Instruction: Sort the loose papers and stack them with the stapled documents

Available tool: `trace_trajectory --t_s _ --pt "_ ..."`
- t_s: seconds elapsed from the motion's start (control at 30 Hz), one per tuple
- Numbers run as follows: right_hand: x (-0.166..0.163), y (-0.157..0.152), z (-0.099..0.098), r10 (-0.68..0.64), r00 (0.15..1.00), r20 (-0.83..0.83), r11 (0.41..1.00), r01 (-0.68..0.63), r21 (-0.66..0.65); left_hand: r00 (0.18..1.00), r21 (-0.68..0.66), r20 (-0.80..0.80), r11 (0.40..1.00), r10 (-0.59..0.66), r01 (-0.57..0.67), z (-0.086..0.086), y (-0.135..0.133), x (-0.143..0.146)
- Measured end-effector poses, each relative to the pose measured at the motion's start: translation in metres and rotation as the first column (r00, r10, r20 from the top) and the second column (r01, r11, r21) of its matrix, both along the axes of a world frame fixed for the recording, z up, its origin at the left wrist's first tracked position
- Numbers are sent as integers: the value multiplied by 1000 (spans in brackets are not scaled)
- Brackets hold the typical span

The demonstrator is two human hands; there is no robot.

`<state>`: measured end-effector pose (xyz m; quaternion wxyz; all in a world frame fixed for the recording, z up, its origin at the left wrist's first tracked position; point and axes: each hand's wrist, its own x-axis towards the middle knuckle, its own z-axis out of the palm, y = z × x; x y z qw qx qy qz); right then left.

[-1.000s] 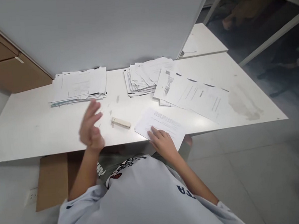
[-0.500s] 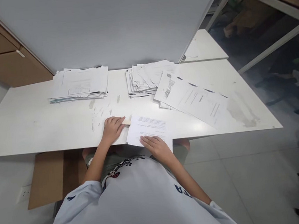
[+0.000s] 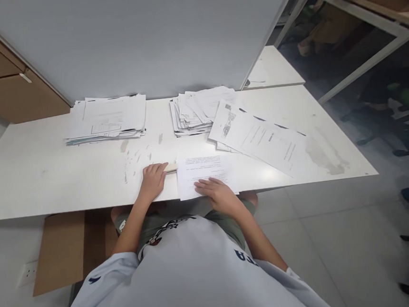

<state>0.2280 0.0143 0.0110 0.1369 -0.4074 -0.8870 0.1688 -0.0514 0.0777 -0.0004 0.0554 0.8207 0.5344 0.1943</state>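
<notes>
A printed sheet of paper point(image 3: 188, 179) lies near the front edge of the white table point(image 3: 49, 176). My right hand point(image 3: 218, 195) rests on its lower right part, fingers stretched out flat. Against the sheet's left edge is a slim cream-coloured stapler point(image 3: 171, 167), its far end meeting the paper. My left hand point(image 3: 153, 179) is closed over the stapler's left part and hides most of it. Whether the paper sits between the stapler's jaws is too small to tell.
A neat paper stack point(image 3: 106, 116) stands at the back left, and a looser paper stack point(image 3: 190, 114) at the back middle. Overlapping sheets point(image 3: 256, 137) spread to the right. A grey panel point(image 3: 144, 39) rises behind the table. An open cardboard box point(image 3: 60, 247) is below at left.
The sheet has turned straighter and now lies flatter on the table, its lower right corner no longer hanging past the edge. My right hand shifted slightly with it; my left stays at the stapler.
</notes>
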Motion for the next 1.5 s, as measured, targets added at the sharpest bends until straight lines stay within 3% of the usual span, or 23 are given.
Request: trace_trajectory --t_s 0.23,0.37,0.5,0.6,0.7,0.77,0.93,1.03,1.13,1.27,1.33,1.4,1.5 --pt "-11 -8 -7 40 999 36 993 -44 110 1000 -25 19 1000 -19 19 3 -1 -1" --pt "-16 -8 -7 47 999 2 996 -47 73 1000 -17 -5 1000 0 0 10 -3 3" --pt "-24 -4 2 76 997 -34 997 -76 -2 993 23 -21 993 114 -113 27 14 22" --pt "-36 4 3 -132 991 -7 991 132 1 989 -15 -42 989 144 -145 36 39 44" --pt "-50 12 -9 -406 911 72 914 406 14 989 -103 -83 986 122 -130 34 57 60" --pt "-56 15 -20 -455 884 104 890 457 14 991 -143 -94 983 99 -112 28 61 65" --pt "-58 15 -31 -482 875 37 876 480 50 995 -118 -94 992 21 -32 17 60 68" --pt "-55 8 -25 -406 913 33 912 402 85 1000 -96 -15 995 -26 24 15 61 65" --pt "-50 -6 -21 -341 937 80 935 330 129 998 -114 63 993 -7 14 14 64 59" --pt "-35 -27 -19 -353 929 112 928 332 172 981 -119 192 993 5 18 15 68 54" --pt "-23 -34 -14 -325 943 64 930 307 200 947 -51 320 998 -19 37 25 66 54" --pt "-10 -37 -5 -354 935 -17 900 346 267 883 82 460 995 -91 60 46 60 56" --pt "6 -31 11 -477 865 -154 771 497 399 749 356 598 932 -285 71 100 43 55"
